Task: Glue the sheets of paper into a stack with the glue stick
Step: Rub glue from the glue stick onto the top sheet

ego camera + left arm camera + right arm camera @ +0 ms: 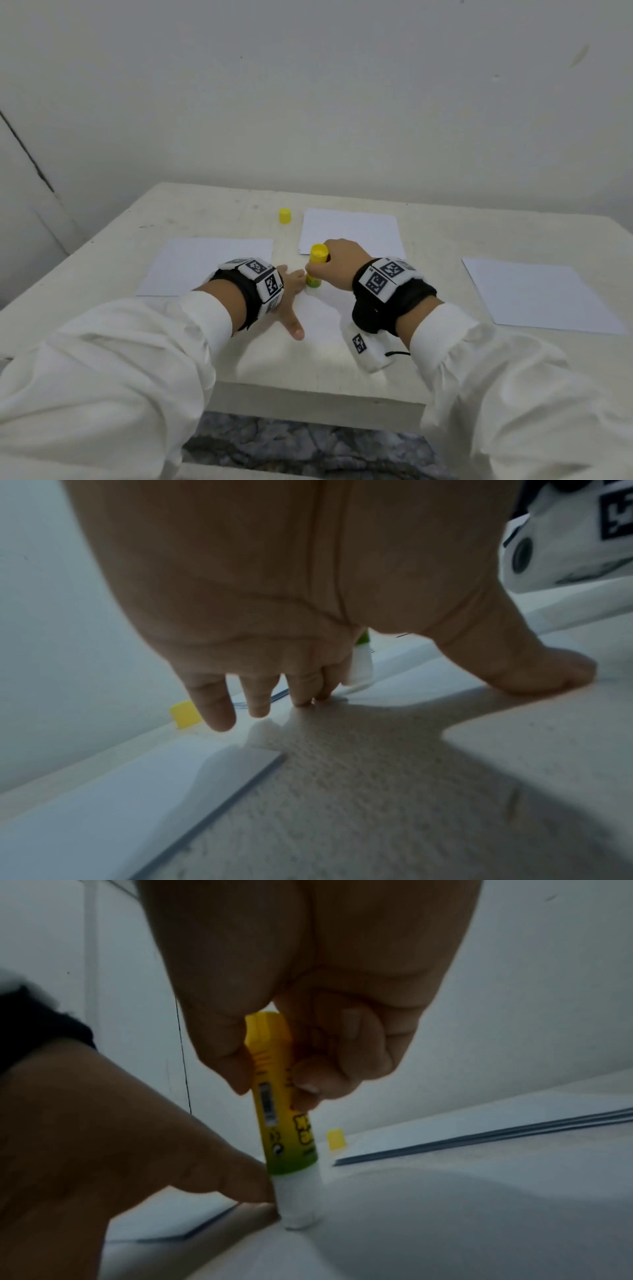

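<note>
The yellow and green plastic glue stick (286, 1118) stands almost straight up, with its white glue end pushed down onto a white sheet of paper (318, 318) that lies on the table right in front of the person. It is held upright so the sticky end meets the paper flat and can rub glue on it.

The right hand (337, 265) grips the glue stick near its top. The thumb and the curled fingers (308, 1085) wrap round the yellow part, and the wrist is raised above the table so the hand can push down.

The left hand (289, 291) lies flat on the same sheet, fingers spread wide and straight, holding nothing. Its fingertips (304, 693) rest just beside the glue end, and the thumb (544, 669) points the other way. I think it presses the paper so it will not slide while the glue goes on.

The small yellow plastic cap (285, 216) stands alone farther back on the pale white table (212, 212), out of the way, so the glue is open for use.

Three more white paper sheets wait near: one on the left (205, 263), one at the back (352, 229), one well off to the right (534, 294). They look ready to be stuck on next. It seems the job has only begun.
</note>
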A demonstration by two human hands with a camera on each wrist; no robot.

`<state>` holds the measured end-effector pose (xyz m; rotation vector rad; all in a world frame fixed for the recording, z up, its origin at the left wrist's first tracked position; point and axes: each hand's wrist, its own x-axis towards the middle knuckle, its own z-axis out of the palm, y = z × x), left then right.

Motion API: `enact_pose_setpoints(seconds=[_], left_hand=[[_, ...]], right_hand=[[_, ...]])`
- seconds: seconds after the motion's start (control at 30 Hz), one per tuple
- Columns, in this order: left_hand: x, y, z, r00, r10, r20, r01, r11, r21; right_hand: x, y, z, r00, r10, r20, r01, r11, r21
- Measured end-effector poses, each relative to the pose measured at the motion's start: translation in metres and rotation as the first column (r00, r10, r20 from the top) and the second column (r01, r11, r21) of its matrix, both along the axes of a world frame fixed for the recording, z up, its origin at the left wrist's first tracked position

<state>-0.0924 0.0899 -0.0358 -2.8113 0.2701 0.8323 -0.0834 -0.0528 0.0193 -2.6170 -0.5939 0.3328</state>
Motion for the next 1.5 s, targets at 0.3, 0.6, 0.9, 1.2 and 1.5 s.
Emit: enact_pose_setpoints(seconds=[0.3, 0.6, 0.9, 1.2, 1.5], left_hand=[[-0.004, -0.002, 0.009, 0.999, -0.040, -0.004, 0.039, 0.998, -0.041], [-0.006, -0.007, 0.012, 1.000, 0.006, -0.024, -0.004, 0.999, 0.051], [-0.004, -0.019, 0.021, 1.000, -0.008, -0.022, 0.010, 0.995, 0.102], [-0.002, -0.024, 0.024, 1.000, -0.024, -0.001, 0.024, 0.994, 0.111], [0.003, -0.049, 0.032, 0.987, 0.071, 0.143, -0.068, 0.997, -0.024]], right_hand=[[-0.022, -0.002, -0.002, 0.991, 0.132, -0.037, -0.132, 0.991, -0.010], [-0.046, -0.040, 0.001, 0.989, 0.139, -0.054, -0.141, 0.988, -0.054], [-0.041, -0.135, 0.004, 0.993, -0.110, -0.047, 0.108, 0.993, -0.037], [0.009, -0.150, 0.010, 0.951, -0.307, 0.036, 0.307, 0.952, 0.018], [0.046, -0.132, -0.005, 0.949, -0.314, 0.030, 0.316, 0.946, -0.070]])
